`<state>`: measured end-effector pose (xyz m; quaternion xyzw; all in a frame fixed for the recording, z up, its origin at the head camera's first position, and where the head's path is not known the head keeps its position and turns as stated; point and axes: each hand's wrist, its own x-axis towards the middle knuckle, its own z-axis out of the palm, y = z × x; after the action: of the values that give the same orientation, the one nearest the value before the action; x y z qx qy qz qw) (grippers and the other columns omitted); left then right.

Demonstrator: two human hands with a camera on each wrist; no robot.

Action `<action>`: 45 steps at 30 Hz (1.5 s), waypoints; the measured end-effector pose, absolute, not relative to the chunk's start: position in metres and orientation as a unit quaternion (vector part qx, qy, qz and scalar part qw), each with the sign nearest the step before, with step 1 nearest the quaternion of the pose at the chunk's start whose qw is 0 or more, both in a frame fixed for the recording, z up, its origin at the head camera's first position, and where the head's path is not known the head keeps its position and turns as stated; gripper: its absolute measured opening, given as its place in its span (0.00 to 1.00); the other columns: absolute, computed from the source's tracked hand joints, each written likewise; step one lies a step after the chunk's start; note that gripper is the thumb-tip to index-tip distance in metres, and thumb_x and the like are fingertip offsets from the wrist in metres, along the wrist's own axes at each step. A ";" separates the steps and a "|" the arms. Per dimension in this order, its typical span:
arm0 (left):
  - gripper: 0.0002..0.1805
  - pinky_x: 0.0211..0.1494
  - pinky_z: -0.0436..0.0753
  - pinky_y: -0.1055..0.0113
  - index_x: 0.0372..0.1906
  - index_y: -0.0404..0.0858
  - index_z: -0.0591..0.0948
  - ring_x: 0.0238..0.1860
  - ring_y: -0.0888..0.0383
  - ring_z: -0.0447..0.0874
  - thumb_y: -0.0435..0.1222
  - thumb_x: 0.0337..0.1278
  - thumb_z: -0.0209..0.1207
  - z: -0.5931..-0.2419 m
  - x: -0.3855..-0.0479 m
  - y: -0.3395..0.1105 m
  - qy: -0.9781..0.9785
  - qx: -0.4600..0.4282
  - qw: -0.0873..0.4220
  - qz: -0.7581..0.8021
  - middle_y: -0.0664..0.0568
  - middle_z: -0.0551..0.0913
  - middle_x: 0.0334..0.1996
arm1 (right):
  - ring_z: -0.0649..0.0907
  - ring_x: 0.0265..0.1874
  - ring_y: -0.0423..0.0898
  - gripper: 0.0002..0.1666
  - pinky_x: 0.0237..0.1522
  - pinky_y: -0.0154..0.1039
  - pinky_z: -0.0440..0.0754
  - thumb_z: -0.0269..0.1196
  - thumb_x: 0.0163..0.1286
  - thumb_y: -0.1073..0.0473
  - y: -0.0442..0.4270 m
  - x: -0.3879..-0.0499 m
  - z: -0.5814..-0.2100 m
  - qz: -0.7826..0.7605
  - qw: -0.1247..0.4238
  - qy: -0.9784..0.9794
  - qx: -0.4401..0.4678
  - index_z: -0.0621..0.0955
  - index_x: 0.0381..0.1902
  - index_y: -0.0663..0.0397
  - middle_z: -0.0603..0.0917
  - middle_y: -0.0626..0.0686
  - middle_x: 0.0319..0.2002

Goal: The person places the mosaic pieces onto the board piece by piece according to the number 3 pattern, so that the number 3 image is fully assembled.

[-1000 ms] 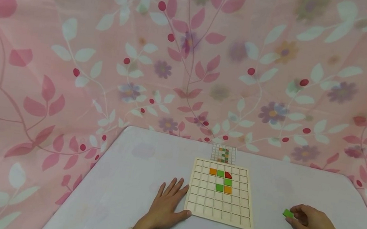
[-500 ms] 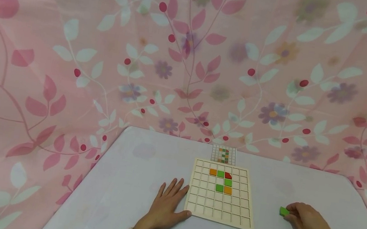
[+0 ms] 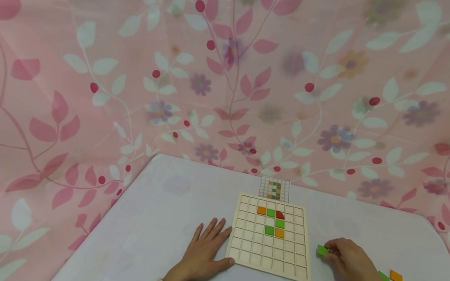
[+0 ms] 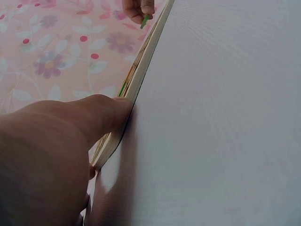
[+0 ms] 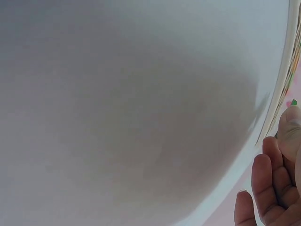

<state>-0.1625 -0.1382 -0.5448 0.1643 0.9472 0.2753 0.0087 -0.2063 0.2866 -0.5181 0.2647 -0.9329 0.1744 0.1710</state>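
Observation:
A wooden grid board (image 3: 253, 248) lies on the table with green, orange and red tiles set in several of its upper squares. My left hand (image 3: 202, 253) rests at the board's left side, fingers spread, thumb at the lower left corner. In the left wrist view the thumb (image 4: 106, 113) touches the board's edge (image 4: 149, 52). To the right of the board, my right hand (image 3: 355, 267) pinches a green tile (image 3: 322, 250) between thumb and fingertips. The right wrist view shows only a sliver of that green tile (image 5: 294, 102) beyond the thumb.
Behind the board stands a small pattern card (image 3: 274, 189) with coloured squares on a grid. An orange tile (image 3: 396, 277) and a partly hidden green tile (image 3: 384, 278) lie beside the right forearm. A pink floral curtain (image 3: 235, 66) hangs behind the white table (image 3: 184, 192).
My right hand has moved left toward the board with the green tile in its fingertips. The orange tile and another green tile have come into sight behind it. The left hand has stayed put.

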 end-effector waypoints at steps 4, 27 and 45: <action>0.45 0.85 0.43 0.34 0.83 0.46 0.66 0.88 0.43 0.45 0.61 0.67 0.59 -0.544 -0.163 -0.138 0.949 0.160 0.016 0.271 0.47 0.56 0.86 | 0.78 0.34 0.32 0.15 0.36 0.35 0.83 0.79 0.58 0.60 0.271 -0.211 -0.516 0.182 0.141 -0.937 0.261 0.86 0.42 0.51 0.84 0.38 0.34; 0.45 0.85 0.43 0.33 0.83 0.46 0.66 0.88 0.43 0.46 0.62 0.67 0.59 -0.546 -0.161 -0.137 0.949 0.162 0.014 0.270 0.48 0.56 0.86 | 0.77 0.35 0.31 0.09 0.42 0.38 0.82 0.76 0.66 0.55 0.203 -0.224 -0.507 0.239 0.026 -0.933 0.269 0.87 0.42 0.47 0.85 0.38 0.37; 0.45 0.85 0.44 0.34 0.83 0.46 0.65 0.88 0.43 0.46 0.62 0.68 0.59 -0.543 -0.163 -0.139 0.951 0.165 0.017 0.261 0.48 0.56 0.86 | 0.77 0.30 0.30 0.06 0.35 0.31 0.80 0.79 0.62 0.56 0.184 -0.233 -0.500 0.251 0.008 -0.922 0.296 0.91 0.36 0.47 0.87 0.38 0.33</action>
<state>-0.1630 -0.1386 -0.5429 0.1649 0.9511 0.2608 0.0170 -0.2328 0.1841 -0.4996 0.2955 -0.9218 0.2507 0.0079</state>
